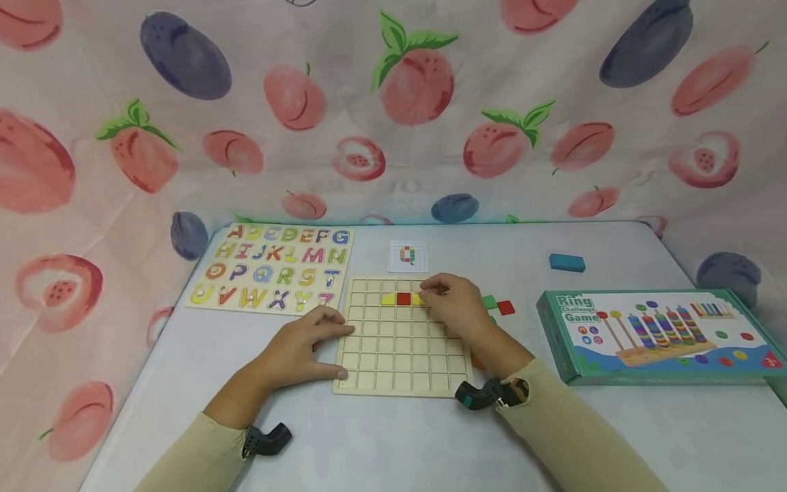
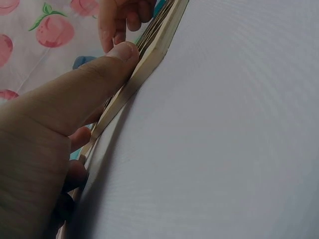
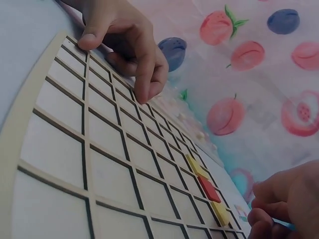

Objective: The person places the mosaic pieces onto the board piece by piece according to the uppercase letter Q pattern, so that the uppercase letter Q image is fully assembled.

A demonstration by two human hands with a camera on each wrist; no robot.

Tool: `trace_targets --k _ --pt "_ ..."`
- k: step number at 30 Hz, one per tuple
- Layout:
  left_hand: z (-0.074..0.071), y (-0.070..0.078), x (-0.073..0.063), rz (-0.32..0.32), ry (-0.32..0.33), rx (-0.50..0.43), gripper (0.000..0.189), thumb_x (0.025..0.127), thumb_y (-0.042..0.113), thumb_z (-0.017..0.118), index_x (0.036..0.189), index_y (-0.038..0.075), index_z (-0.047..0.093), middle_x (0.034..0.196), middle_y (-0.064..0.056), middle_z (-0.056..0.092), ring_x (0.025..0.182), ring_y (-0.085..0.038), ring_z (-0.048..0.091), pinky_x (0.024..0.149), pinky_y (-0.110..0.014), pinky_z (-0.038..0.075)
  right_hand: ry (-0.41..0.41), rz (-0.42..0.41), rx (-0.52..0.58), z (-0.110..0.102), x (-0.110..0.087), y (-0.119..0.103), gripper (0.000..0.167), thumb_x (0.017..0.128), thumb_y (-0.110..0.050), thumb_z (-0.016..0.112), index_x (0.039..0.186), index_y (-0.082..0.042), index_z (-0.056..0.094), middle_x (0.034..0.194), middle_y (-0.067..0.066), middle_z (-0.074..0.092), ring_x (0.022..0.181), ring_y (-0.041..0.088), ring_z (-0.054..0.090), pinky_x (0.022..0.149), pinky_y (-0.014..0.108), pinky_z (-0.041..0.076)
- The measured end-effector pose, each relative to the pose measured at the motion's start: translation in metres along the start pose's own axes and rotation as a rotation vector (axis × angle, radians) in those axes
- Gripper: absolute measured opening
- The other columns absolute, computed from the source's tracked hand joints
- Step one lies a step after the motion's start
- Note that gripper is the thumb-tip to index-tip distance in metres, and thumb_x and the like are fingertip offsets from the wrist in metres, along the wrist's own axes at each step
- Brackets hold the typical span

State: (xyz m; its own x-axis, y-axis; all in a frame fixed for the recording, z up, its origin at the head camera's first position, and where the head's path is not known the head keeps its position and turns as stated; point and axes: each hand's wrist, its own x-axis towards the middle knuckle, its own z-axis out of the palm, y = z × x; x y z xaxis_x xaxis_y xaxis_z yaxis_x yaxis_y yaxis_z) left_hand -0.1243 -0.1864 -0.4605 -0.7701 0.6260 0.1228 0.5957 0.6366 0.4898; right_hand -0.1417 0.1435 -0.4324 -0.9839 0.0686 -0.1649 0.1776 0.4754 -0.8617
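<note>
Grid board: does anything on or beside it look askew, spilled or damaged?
No damage visible on the grid board; its yellow tile, red tile and second yellow tile sit in line. Slightly untidy: a green tile and another red tile lie loose and skewed off its right side, though they may simply be spare pieces.

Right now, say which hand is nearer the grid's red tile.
Right. The right hand is just right of the red tile; the left hand is at the left edge of the grid, farther away.
</note>
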Motion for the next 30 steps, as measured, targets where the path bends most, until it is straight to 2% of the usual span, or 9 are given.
trace_targets --k 7,12,17,20,24,30 --pt "0.001 0.0 0.001 0.021 0.007 -0.002 0.073 0.073 0.053 0.097 0.137 0.026 0.075 0.135 0.008 0.057 0.091 -0.005 0.052 0.079 -0.028 0.047 -0.03 0.071 0.055 -0.014 -0.007 0.004 0.025 0.101 -0.025 0.072 0.124 -0.015 0.076 0.114 0.006 0.064 0.107 0.026 0.056 0.084 0.038 0.05" --pt "0.0 0.0 0.001 0.011 -0.006 -0.008 0.072 0.074 0.053 0.097 0.138 0.025 0.075 0.135 0.007 0.057 0.092 -0.006 0.051 0.079 -0.028 0.047 -0.033 0.06 0.039 -0.026 -0.009 0.011 0.028 0.102 -0.025 0.072 0.127 -0.013 0.075 0.115 0.008 0.065 0.108 0.026 0.056 0.082 0.036 0.05" --pt "-0.001 0.001 0.0 -0.004 -0.015 -0.008 0.073 0.075 0.053 0.096 0.138 0.025 0.074 0.135 0.007 0.057 0.093 -0.006 0.051 0.08 -0.029 0.047 -0.034 0.029 0.032 -0.044 -0.013 0.016 0.032 0.104 -0.026 0.069 0.131 -0.01 0.073 0.119 0.01 0.063 0.093 0.026 0.057 0.071 0.033 0.051" --pt "-0.002 0.002 0.001 -0.007 -0.018 -0.011 0.073 0.075 0.053 0.096 0.138 0.025 0.074 0.136 0.007 0.057 0.093 -0.007 0.052 0.08 -0.029 0.047 -0.024 0.037 0.029 -0.056 -0.017 0.02 0.033 0.106 -0.025 0.065 0.135 -0.01 0.07 0.12 0.01 0.061 0.088 0.027 0.058 0.064 0.032 0.05" --pt "-0.002 0.002 0.001 -0.007 -0.017 -0.012 0.072 0.075 0.053 0.096 0.138 0.026 0.075 0.135 0.007 0.057 0.092 -0.006 0.052 0.08 -0.029 0.047 0.009 0.077 0.01 -0.069 -0.022 0.027 0.034 0.107 -0.023 0.062 0.137 -0.01 0.069 0.121 0.011 0.061 0.09 0.029 0.06 0.067 0.03 0.05" --pt "-0.002 0.002 0.0 -0.013 -0.016 -0.007 0.073 0.074 0.052 0.097 0.138 0.026 0.075 0.135 0.008 0.056 0.091 -0.007 0.052 0.079 -0.028 0.047 0.054 0.142 -0.02 -0.079 -0.027 0.036 0.036 0.106 -0.022 0.062 0.14 -0.01 0.066 0.128 0.013 0.06 0.11 0.029 0.056 0.087 0.035 0.054"
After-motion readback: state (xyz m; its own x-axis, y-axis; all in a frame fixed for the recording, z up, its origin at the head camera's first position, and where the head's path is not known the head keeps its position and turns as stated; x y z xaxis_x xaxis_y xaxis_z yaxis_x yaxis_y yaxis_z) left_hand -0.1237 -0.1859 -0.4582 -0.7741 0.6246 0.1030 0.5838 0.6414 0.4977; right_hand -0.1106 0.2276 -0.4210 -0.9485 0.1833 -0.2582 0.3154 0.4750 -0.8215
